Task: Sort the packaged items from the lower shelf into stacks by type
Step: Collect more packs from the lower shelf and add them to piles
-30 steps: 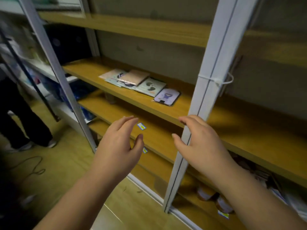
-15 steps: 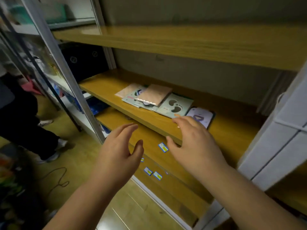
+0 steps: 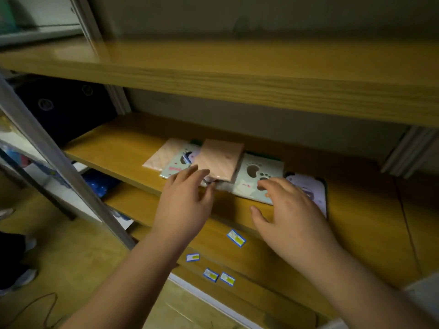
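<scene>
Head view: the packaged items lie in a loose overlapping heap on the wooden shelf [image 3: 114, 150], toward its near edge. A pink packet [image 3: 219, 159] sits on top, tilted across a pale green packet [image 3: 177, 163] on its left and a green paw-print packet [image 3: 260, 173] on its right. Another pink packet [image 3: 160, 155] pokes out at the far left of the heap, and a lilac packet [image 3: 308, 187] lies at the right end, partly under the right hand [image 3: 289, 214].

The left hand [image 3: 184, 205] has its fingers spread, tips at the near edge of the top pink packet; whether they are touching it I cannot tell. The right hand is open as well, palm down over the near corner of the paw-print packet and the lilac one. Neither hand has closed on anything.

The likely trouble is the overlap. Pulling the top pink packet would probably drag the slick packets beneath it toward the shelf lip, where one could slide off to the shelf below or to the floor [image 3: 66, 269]. A pinch at the glossy near edge may also catch two packets at once, mixing types in a stack.
</scene>
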Demonstrator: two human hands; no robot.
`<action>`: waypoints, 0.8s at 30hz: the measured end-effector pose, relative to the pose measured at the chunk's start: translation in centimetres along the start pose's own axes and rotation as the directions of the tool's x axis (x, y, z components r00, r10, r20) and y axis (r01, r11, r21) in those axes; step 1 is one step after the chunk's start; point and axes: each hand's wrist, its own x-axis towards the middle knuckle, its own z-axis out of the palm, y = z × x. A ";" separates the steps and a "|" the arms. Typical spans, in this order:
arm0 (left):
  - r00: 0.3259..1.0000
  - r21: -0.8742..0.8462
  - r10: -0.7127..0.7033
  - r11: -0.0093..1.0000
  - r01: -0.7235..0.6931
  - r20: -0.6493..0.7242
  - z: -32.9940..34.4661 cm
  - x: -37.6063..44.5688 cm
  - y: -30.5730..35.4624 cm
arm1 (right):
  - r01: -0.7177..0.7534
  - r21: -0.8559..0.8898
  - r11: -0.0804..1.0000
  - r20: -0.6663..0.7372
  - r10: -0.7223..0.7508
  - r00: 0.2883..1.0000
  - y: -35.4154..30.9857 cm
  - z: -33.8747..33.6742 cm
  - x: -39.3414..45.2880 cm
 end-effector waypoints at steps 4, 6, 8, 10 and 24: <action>0.981 0.134 -0.062 0.990 0.037 0.185 1.8 6.4 -2.3 | -0.094 -0.034 0.995 -0.027 0.093 0.995 -0.9 1.5 1.5; 0.958 0.252 -0.084 0.968 0.012 0.276 2.7 8.8 -3.1 | -0.141 -0.038 0.989 -0.068 0.138 0.988 -1.3 2.2 2.2; 0.950 0.220 -0.089 0.975 0.023 0.298 3.1 10.4 -3.8 | -0.187 -0.044 0.981 -0.108 0.181 0.978 -1.6 2.9 2.7; 0.955 0.047 -0.094 0.995 0.084 0.281 3.2 11.3 -4.7 | -0.221 -0.056 0.974 -0.127 0.212 0.969 -1.8 3.5 2.9; 0.885 -0.784 -0.031 0.451 0.427 0.465 0.2 11.6 -8.7 | -0.487 -0.226 0.844 -0.186 0.453 0.872 -0.7 4.4 4.4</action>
